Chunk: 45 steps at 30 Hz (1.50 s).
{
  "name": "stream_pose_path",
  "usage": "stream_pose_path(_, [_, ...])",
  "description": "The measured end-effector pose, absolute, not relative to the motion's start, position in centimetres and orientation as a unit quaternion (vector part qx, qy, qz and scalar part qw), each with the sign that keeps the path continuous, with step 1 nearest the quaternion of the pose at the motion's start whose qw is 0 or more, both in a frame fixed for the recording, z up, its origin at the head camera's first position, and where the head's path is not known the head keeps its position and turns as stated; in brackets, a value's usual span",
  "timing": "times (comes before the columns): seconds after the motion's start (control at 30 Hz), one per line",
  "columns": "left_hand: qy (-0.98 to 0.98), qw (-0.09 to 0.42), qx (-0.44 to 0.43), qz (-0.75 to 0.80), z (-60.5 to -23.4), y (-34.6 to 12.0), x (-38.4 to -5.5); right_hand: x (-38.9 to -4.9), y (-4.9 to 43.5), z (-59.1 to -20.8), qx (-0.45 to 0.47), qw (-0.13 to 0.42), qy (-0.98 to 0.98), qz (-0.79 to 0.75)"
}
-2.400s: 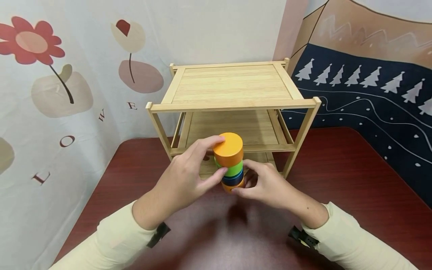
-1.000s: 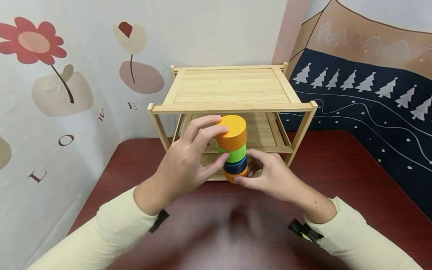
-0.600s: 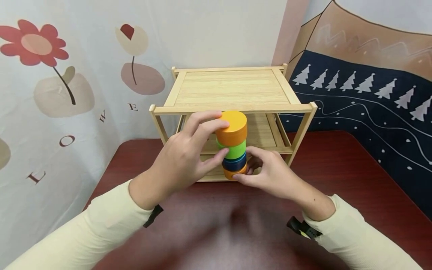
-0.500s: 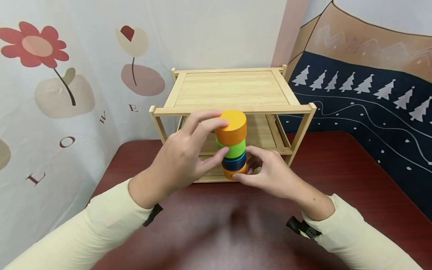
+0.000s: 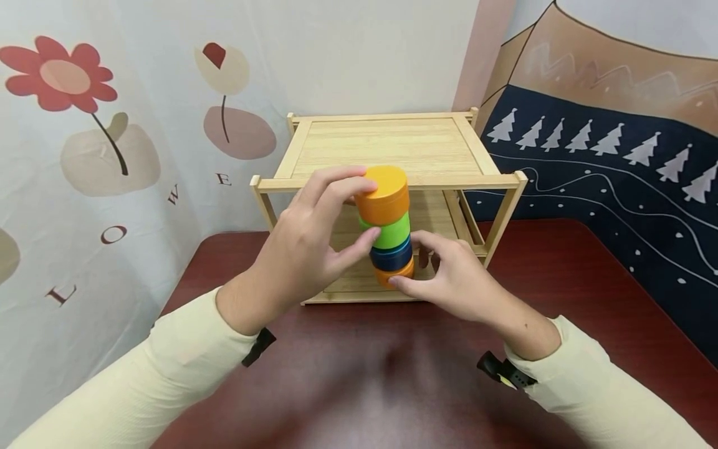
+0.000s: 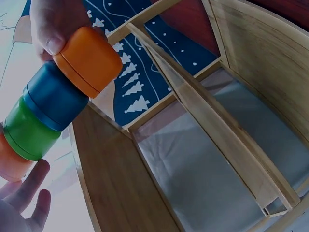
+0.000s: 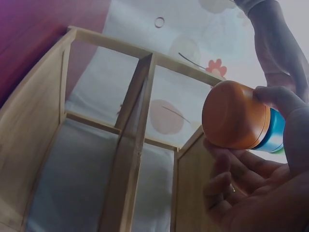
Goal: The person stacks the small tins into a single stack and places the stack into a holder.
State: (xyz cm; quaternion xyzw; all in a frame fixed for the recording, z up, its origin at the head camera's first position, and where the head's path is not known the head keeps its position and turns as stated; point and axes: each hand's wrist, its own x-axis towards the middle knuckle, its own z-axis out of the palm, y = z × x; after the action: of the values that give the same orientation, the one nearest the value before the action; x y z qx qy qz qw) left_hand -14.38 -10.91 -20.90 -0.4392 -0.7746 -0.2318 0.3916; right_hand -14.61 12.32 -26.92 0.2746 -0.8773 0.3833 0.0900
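A stack of small round jars stands upright in the air in the head view, held between both hands. From the top come an orange jar (image 5: 386,206), a green jar (image 5: 395,232), a dark blue jar (image 5: 392,255) and a smaller orange jar (image 5: 399,275). My left hand (image 5: 297,240) grips the upper part, fingertips on the top orange jar and thumb against the green one. Low on the right, my right hand (image 5: 457,271) pinches the bottom orange jar. The right wrist view shows the rounded underside of that bottom jar (image 7: 234,116).
Just behind the stack is a pale wooden tiered shelf (image 5: 387,146); its front rail (image 5: 454,181) passes behind the top jar. It stands on a dark red table (image 5: 348,362). Printed cloths hang behind, one with flowers (image 5: 62,78), one with white trees (image 5: 594,153).
Both hands have raised the jar stack, and its top now overlaps the shelf's front rail. Two left fingers lie on the top jar, where one showed at first.
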Motion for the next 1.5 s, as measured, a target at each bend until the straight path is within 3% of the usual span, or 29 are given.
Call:
stream_pose_path(0.8, [-0.769,0.393,-0.446,-0.237,-19.0,-10.0,-15.5,-14.9,12.6,-25.3,0.260,0.162,-0.887,0.345])
stream_pose_path(1.5, [-0.753,0.388,-0.458,-0.268,-18.0,-9.2,-16.6,-15.3,12.8,-24.2,0.237,0.170,-0.885,0.363])
